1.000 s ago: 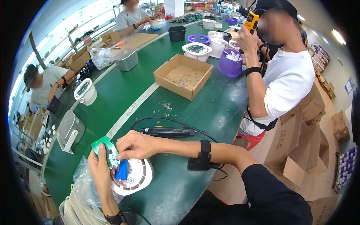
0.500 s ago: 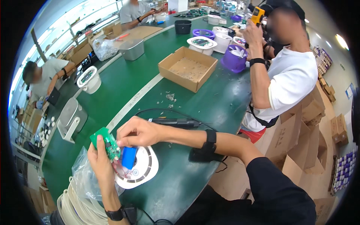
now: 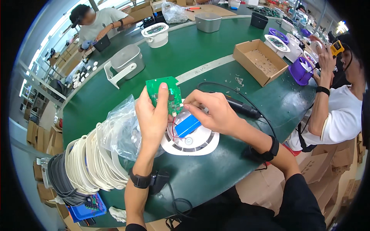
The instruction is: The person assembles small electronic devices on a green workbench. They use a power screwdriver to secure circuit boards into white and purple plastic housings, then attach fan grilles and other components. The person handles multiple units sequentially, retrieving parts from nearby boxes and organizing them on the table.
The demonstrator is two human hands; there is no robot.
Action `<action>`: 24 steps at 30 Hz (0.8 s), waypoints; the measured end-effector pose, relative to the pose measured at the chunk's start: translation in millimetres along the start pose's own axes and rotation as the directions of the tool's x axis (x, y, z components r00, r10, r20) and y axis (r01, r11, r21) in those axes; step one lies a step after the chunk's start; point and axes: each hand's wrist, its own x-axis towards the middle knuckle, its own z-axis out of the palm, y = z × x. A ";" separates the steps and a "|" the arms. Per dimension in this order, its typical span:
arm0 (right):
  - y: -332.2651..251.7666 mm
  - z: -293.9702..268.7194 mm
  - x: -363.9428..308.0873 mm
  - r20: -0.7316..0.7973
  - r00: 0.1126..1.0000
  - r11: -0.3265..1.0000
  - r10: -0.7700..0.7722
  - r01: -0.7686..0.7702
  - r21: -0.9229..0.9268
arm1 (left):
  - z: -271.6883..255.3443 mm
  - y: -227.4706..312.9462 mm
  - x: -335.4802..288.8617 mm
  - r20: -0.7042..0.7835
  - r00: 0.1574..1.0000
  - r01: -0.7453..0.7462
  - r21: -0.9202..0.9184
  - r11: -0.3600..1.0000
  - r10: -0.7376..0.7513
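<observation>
My left hand [image 3: 154, 111] grips a green circuit board [image 3: 165, 90], thumb across its face, above a white round-cornered housing [image 3: 189, 148]. At the board's right edge, my right hand [image 3: 212, 109] pinches a small white connector [image 3: 182, 104] between thumb and forefinger; the fingertips partly hide it. Red wires run down from another white connector [image 3: 174, 114] on the lower edge. A blue rectangular block [image 3: 188, 126], seemingly a battery, lies on the housing. Right of my hands rests a black cylindrical power tool [image 3: 243, 107] with a cable.
A clear plastic bag [image 3: 119, 131] and stacked cream plastic parts [image 3: 92, 158] lie left of the housing. Beyond are a grey handled bucket [image 3: 127, 61] and a cardboard box [image 3: 256, 73] of small bits. One co-worker [image 3: 339, 104] stands right, another [image 3: 100, 29] far left.
My view has turned left, so the scene sits further right. The board now stands more upright, and my right fingers have come to its lower right edge.
</observation>
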 end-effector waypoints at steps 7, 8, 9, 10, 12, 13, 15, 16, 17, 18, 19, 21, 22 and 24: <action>-17.1 7.1 -5.9 -0.043 0.989 0.986 0.140 -0.143 -0.080 | 2.0 -14.7 1.6 -0.050 0.972 -0.217 0.196 0.956 0.231; -16.8 9.5 -6.3 -0.069 0.992 0.990 0.103 -0.109 -0.085 | 2.4 -12.8 0.5 -0.058 0.973 -0.207 0.214 0.955 0.224; -16.5 11.7 -6.8 -0.094 0.993 0.993 0.066 -0.075 -0.091 | 1.5 -11.3 0.6 -0.049 0.993 -0.104 0.127 0.986 0.111; -16.8 14.0 -6.7 -0.104 0.995 0.992 0.013 -0.026 -0.121 | -0.8 -8.9 2.0 -0.029 1.000 0.001 0.041 0.999 0.001; -17.5 17.7 -6.9 -0.119 0.989 0.981 -0.093 0.070 -0.182 | -3.5 -3.0 1.9 0.022 0.986 0.169 -0.074 0.983 -0.168; -17.6 17.4 -6.4 -0.107 0.991 0.983 -0.085 0.066 -0.171 | -3.9 0.7 1.3 0.041 0.974 0.227 -0.108 0.968 -0.224; -17.4 14.5 -5.6 -0.084 0.994 0.987 -0.071 0.057 -0.149 | -3.6 2.0 0.9 0.051 0.964 0.266 -0.138 0.954 -0.262; -17.6 12.8 -5.5 -0.072 0.997 0.997 0.015 -0.021 -0.075 | -2.9 -0.1 0.8 0.044 0.968 0.251 -0.135 0.959 -0.247; -17.5 10.4 -4.4 -0.054 0.993 0.995 0.100 -0.101 -0.002 | -2.6 -1.8 0.7 0.037 0.972 0.236 -0.131 0.963 -0.233; -17.1 8.9 -3.0 -0.031 0.983 0.981 0.183 -0.181 0.069 | -3.3 -2.9 0.5 0.052 0.977 0.214 -0.127 0.969 -0.209; -13.7 11.0 -2.1 -0.050 0.972 0.964 0.231 -0.222 0.143 | -3.6 -3.8 0.1 0.067 0.980 0.193 -0.123 0.973 -0.186; -16.8 11.3 -5.0 -0.084 0.975 0.977 0.204 -0.197 0.084 | -2.3 -3.3 -1.5 0.068 0.982 0.180 -0.097 0.979 -0.174; -19.0 13.0 -4.9 -0.101 0.977 0.982 0.186 -0.181 0.058 | -3.0 -1.6 -1.2 0.052 0.982 0.184 -0.069 0.981 -0.181; -23.1 12.0 -7.2 -0.070 0.997 0.991 0.046 -0.054 -0.123 | -1.5 -2.9 0.8 0.026 0.985 0.171 -0.055 0.984 -0.170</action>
